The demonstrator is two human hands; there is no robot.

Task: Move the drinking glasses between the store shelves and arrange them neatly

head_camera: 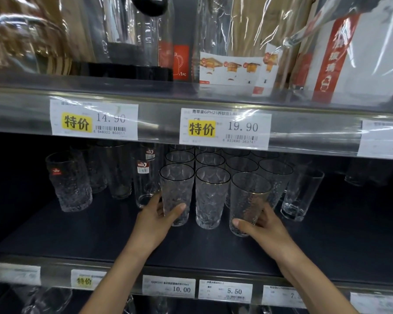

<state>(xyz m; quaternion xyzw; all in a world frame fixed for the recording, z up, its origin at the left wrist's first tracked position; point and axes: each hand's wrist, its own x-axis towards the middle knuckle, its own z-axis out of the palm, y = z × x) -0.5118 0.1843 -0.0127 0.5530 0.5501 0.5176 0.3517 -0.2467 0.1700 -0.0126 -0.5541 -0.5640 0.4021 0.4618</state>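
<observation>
On the dark middle shelf (77, 232) stand several clear textured glasses with thin gold rims, in rows running back. My left hand (156, 219) grips the front left glass (177, 189) near its base, thumb across the front. My right hand (262, 230) grips the front right glass (249, 198), which stands slightly nearer me than its row. Between them stands a third front glass (212, 193), untouched. More rimmed glasses (241, 165) fill the rows behind.
Left of the group stand a chunky rippled tumbler (69, 182) and tall plain glasses (145, 177) with red labels. A square-based glass (302, 194) stands to the right. The upper shelf edge (159, 123) with price tags hangs just above. Packaged jugs (236, 41) sit on top.
</observation>
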